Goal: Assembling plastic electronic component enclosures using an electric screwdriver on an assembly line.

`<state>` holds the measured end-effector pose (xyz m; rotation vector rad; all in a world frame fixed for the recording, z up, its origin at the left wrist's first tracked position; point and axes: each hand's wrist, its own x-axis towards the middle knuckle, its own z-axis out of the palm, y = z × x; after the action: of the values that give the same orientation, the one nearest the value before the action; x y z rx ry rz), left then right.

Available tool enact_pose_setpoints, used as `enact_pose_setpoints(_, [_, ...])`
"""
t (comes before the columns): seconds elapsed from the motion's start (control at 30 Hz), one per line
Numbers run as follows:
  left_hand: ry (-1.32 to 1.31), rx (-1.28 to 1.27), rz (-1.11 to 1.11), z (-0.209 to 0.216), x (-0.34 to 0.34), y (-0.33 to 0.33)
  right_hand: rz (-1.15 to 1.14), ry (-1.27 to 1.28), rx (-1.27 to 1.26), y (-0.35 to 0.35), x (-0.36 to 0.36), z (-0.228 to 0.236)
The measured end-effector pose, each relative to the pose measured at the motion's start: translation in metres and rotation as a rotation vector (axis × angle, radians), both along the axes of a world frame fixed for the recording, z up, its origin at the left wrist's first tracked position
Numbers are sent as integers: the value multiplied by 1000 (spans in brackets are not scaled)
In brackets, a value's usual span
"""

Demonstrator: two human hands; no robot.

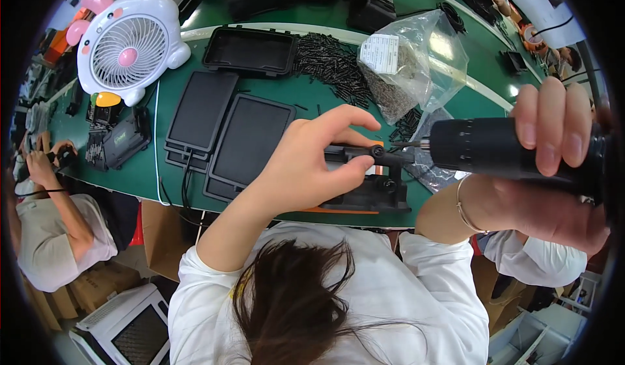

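My right hand (553,131) is wrapped round a black electric screwdriver (478,144) that lies level, its thin bit pointing left. The bit's tip is close to a round black knob-like piece (376,151) on a black plastic part (390,192). My left hand (312,153) grips this part from the left, thumb on the near side and fingers on the far side, with the index finger arched above it. An orange strip shows under the part's near edge. Whether the bit touches the part I cannot tell.
Black flat panels (252,144) with cables lie left of my hands. Beyond are an open black case (250,51), a heap of black screw-like pieces (332,66) and a clear bag of small parts (394,92). A white fan (130,46) stands far left. Other people work nearby.
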<state>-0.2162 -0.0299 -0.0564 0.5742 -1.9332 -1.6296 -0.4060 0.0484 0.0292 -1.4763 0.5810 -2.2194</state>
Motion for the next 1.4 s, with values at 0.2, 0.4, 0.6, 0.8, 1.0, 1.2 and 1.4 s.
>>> enact_pose_setpoints(0.2, [78,-147,23,-13,-2,1,297,107,138,-12,15,8])
enact_pose_setpoints(0.4, [122,-135,13,-18,-4,-1,343,119,142,-14,15,9])
enact_pose_setpoints(0.6, [171,-129,16,-21,-5,-1,342,104,94,-12,18,9])
enact_pose_setpoints(0.8, [120,-125,-18,-18,-3,-1,281,48,114,-8,25,7])
enact_pose_setpoints(1.0, [100,-94,-18,-17,-2,0,293,140,72,-10,26,12])
enact_pose_setpoints(1.2, [170,-144,17,-21,-6,-2,269,148,80,-15,28,10])
enact_pose_setpoints(1.4, [144,-107,20,-20,-8,-1,366,296,130,-25,27,15])
